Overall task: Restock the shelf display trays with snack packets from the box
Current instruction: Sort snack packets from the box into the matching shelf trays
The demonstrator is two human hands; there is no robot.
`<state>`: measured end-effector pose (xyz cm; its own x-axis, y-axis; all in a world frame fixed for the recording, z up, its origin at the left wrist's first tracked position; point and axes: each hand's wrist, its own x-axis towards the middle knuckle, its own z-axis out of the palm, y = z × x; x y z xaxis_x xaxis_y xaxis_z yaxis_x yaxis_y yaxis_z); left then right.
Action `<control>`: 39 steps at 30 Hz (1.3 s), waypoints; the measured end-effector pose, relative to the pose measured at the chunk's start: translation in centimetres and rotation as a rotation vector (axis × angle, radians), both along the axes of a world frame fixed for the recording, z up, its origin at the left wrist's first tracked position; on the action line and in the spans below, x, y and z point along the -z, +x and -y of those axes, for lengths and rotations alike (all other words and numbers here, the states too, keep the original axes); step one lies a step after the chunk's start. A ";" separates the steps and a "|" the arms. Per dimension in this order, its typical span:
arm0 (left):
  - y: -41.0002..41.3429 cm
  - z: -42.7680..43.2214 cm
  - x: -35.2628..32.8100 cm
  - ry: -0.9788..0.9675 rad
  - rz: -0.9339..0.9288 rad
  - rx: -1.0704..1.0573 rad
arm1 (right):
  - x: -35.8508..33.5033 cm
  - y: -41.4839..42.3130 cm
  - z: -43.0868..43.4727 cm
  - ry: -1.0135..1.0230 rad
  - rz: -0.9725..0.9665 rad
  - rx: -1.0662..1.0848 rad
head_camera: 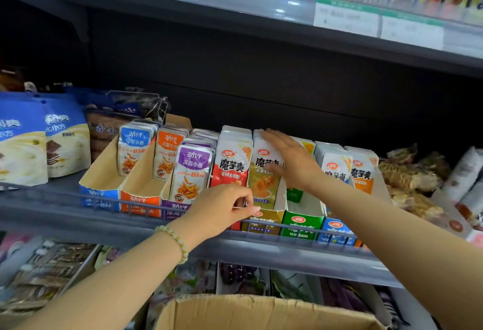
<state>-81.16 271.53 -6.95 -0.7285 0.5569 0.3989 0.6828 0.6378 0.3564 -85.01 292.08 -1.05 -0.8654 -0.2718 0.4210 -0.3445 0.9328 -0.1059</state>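
Observation:
A row of cardboard display trays stands on the middle shelf. The gold tray holds upright gold-and-white snack packets. My right hand lies flat with straight fingers against the front and top of that stack. My left hand, with a bead bracelet on its wrist, pinches the gold tray's front left corner. Beside it stand a red packet stack on the left and a green tray on the right, which is nearly empty. The open cardboard box sits below at the bottom edge.
Blue, orange and purple trays of fish-snack packets stand to the left, with blue bags beyond. Blue and orange trays and loose wrapped snacks lie to the right. A wire rail fronts the shelf.

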 end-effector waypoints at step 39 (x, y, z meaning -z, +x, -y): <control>13.9 -2.8 22.1 -0.442 1.014 0.015 | 25.4 24.9 -3.6 -0.443 1.347 -0.059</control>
